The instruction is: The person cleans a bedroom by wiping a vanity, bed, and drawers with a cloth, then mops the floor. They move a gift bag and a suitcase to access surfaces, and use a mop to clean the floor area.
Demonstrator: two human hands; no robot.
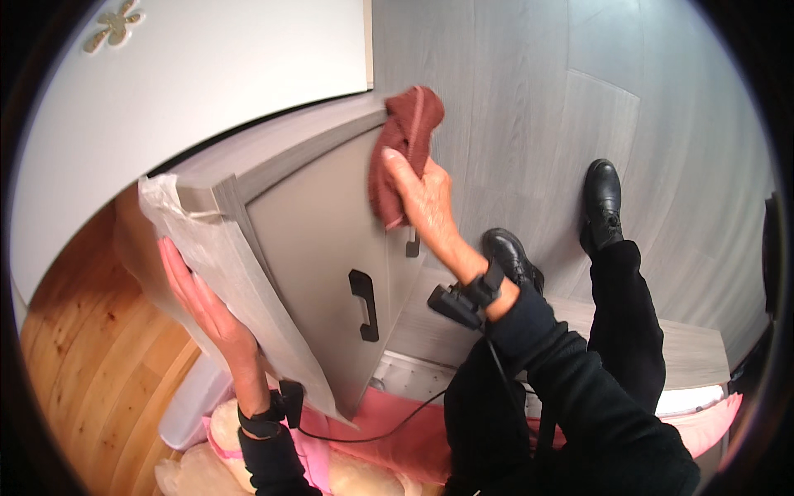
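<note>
A dark red cloth is bunched in my right hand, which presses it against the front edge of a grey cabinet. Black handles sit on the beige-grey door and drawer fronts. Flat against the side of the cabinet rests my left hand, fingers extended, on a whitish sheet that covers that side; the hand grips nothing. Each wrist wears a black strap with a small device, and a black cable runs between them.
A white panel with a gold flower-shaped ornament lies beyond the cabinet. Grey plank flooring is on the right, orange-brown wood at left. Near my legs are pink fabric, a cream plush item and a translucent plastic container.
</note>
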